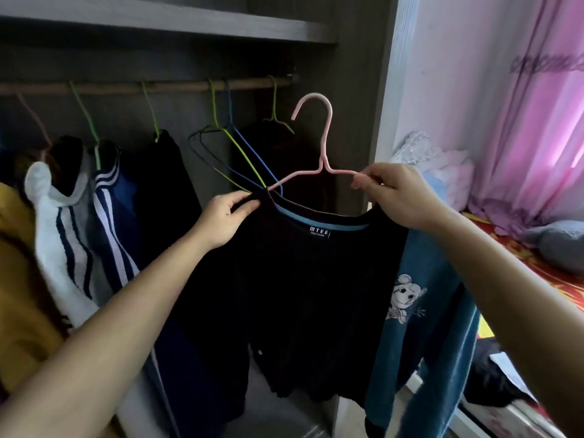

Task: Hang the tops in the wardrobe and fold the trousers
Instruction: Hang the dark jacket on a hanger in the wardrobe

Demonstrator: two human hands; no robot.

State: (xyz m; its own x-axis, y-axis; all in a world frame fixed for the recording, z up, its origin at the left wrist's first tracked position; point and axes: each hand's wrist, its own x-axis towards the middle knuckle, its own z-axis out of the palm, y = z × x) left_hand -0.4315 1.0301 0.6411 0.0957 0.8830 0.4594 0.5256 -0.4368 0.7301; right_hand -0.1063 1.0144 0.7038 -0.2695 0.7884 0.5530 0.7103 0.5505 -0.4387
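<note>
An open grey wardrobe (pixel 376 90) fills the view, with a shelf (pixel 158 23) above a wooden rail (pixel 177 86). A pink curtain (pixel 521 121) and a bed (pixel 537 267) lie to the right.

Both forearms reach up and forward, holding a black top (pixel 300 279) in front of the wardrobe's right end. The left hand (pixel 224 219) pinches the top's shoulder edge where one arm of the pink hanger (pixel 322 140) goes into the neckline. The right hand (pixel 398 197) pinches the hanger's other arm between thumb and forefinger, with the top's far shoulder under the palm. A blue sleeve (pixel 420 311) with a cartoon print hangs below the right wrist.

The hook stands upright below the rail, near the right side panel. Two bare hangers (pixel 240 153) dangle just left of it. A striped jacket (pixel 107 216) and other clothes crowd the rail's left part.
</note>
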